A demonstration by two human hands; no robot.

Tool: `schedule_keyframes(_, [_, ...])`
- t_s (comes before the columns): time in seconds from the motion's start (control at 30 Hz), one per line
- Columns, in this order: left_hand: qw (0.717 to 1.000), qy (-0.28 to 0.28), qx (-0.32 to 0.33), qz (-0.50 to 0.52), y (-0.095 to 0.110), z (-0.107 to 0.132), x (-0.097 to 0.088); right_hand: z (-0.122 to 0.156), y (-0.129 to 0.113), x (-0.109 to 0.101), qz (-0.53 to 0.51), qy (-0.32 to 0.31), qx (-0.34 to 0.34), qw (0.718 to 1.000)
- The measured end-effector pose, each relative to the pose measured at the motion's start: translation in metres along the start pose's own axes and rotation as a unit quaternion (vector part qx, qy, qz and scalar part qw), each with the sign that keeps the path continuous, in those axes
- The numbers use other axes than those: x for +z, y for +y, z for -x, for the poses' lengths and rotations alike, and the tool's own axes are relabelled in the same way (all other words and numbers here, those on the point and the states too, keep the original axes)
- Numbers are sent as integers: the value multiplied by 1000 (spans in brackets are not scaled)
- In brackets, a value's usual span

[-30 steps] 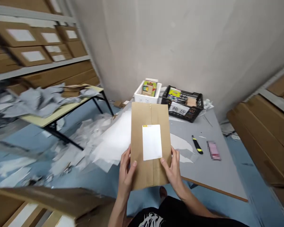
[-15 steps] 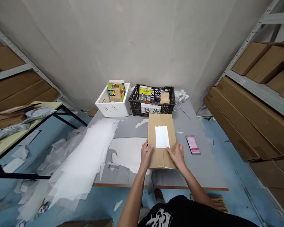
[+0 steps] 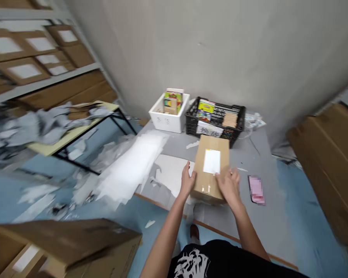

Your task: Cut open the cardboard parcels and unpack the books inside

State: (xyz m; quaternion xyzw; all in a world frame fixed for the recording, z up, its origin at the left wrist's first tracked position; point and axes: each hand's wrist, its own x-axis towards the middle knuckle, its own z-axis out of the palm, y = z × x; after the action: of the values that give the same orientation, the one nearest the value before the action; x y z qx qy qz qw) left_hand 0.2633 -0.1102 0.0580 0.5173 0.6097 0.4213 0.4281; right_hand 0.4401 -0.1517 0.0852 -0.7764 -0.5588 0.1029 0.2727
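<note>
A taped cardboard box (image 3: 199, 175) with a blank-looking white label (image 3: 212, 161) on top is between my two hands at the grey-covered table. My left hand (image 3: 187, 180) is against its left side, fingers pointing up and the thumb at the edge. On the opposite side my right hand (image 3: 230, 187) grips the edge, thumb over the top face; its fingers are slightly blurred. Whether the box's underside touches the table is hidden. A phone (image 3: 256, 190) with a pixelated screen lies to the right. Left of the box lies torn white paper (image 3: 171, 170).
White sheets (image 3: 130, 166) overhang the table's left side. Behind stand a white bin (image 3: 166, 122) and a black crate (image 3: 193, 125) with booklets. A large open carton (image 3: 110, 251) is at lower left, beyond it a yellowish side table (image 3: 50, 146). Shelves of boxes flank both sides.
My view has swung left, bringing the large open carton and more left shelving into sight. The box has turned slightly relative to the table, and my right fingers have shifted on its edge.
</note>
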Motion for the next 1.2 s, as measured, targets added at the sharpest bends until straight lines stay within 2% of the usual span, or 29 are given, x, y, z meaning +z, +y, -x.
schedule_keyframes(0.07, [997, 62, 30, 17, 6, 23, -19, 1, -18, -12, -25, 42, -64, 997])
schedule_keyframes(0.13, [993, 102, 58, 33, 7, 51, -45, 8, -46, -16, -72, 38, -138, 987])
schedule_keyframes(0.23, [981, 183, 44, 36, -3, 101, -89, 41, -101, -3, -159, -53, -236, 957])
schedule_keyframes(0.37, [943, 329, -27, 39, -40, 172, -154, 121, -174, 48, -243, -241, -342, 875])
schedule_keyframes(0.57, [835, 539, -106, 40, -122, 289, -274, 272, -265, 132, -264, -421, -425, 756])
schedule_keyframes(0.63, [795, 592, -131, 37, -153, 337, -317, 330, -293, 159, -267, -482, -425, 718])
schedule_keyframes(0.7, [756, 632, -168, 30, -185, 388, -360, 389, -319, 189, -256, -546, -398, 692])
schedule_keyframes(0.83, [689, 679, -253, 20, -242, 490, -445, 501, -368, 248, -188, -632, -332, 675])
schedule_keyframes(0.93, [650, 698, -298, 26, -274, 554, -511, 566, -402, 287, -150, -662, -309, 666])
schedule_keyframes(1.0, [635, 702, -320, 29, -291, 586, -552, 597, -422, 310, -126, -677, -289, 665])
schedule_keyframes(1.07, [631, 700, -333, 32, -306, 607, -590, 618, -439, 333, -104, -690, -269, 664])
schedule_keyframes(1.2, [637, 690, -341, 36, -333, 620, -650, 644, -469, 376, -74, -707, -239, 662])
